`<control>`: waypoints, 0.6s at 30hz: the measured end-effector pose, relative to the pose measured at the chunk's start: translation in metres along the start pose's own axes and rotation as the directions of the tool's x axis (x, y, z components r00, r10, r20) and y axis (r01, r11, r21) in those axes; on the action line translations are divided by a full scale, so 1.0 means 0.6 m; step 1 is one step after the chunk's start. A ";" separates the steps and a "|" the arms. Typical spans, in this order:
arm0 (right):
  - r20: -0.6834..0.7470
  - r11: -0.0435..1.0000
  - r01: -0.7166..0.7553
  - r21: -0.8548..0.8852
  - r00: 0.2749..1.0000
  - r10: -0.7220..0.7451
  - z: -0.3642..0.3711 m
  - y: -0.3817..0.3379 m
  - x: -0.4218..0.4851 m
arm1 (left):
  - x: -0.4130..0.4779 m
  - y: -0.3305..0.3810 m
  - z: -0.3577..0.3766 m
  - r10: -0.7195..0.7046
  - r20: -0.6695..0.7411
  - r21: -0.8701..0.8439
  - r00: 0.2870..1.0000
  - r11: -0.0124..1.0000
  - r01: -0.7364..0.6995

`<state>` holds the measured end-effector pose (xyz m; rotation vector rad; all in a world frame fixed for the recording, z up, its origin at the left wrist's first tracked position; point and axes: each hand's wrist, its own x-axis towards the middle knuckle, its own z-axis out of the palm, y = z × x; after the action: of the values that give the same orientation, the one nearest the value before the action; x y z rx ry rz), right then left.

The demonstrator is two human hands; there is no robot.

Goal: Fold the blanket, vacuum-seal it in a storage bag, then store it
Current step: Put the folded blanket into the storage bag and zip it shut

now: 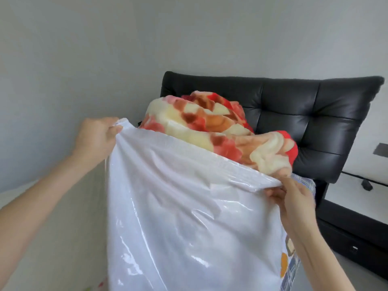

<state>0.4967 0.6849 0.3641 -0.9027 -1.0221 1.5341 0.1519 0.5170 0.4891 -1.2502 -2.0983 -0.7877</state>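
A folded fleece blanket [212, 127] in red, pink and cream sticks out of the mouth of a large white plastic storage bag [180, 217], which stands upright in front of me. My left hand [94, 137] grips the bag's upper left corner. My right hand [291, 198] pinches the bag's rim at the right, just under the blanket's lower fold. The blanket's lower part is hidden inside the bag.
A black padded headboard [304, 114] rises behind the blanket against a grey wall [84, 59]. The black bed frame [346, 225] runs down the right side, with white floor and a chair caster [366, 184] beyond it. Checked bedding [302, 181] shows behind the bag.
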 end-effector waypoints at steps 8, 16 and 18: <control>-0.043 0.874 -0.367 -0.319 0.927 0.374 -0.067 0.068 -0.045 | -0.197 -0.070 0.148 -0.259 0.154 -0.311 0.954 0.903 0.295; -0.076 0.605 -0.526 -0.597 0.788 0.611 -0.110 0.166 -0.043 | -0.345 -0.117 0.226 -0.438 0.216 -0.197 0.873 0.856 0.479; -0.144 0.561 -0.563 -0.607 0.772 0.619 -0.112 0.182 -0.032 | -0.358 -0.124 0.204 -0.437 0.210 -0.199 0.875 0.857 0.476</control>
<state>0.5245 0.6654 0.2390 -1.8223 -1.4230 1.8131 0.1507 0.4557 0.2385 -0.9557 -2.5377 -1.2230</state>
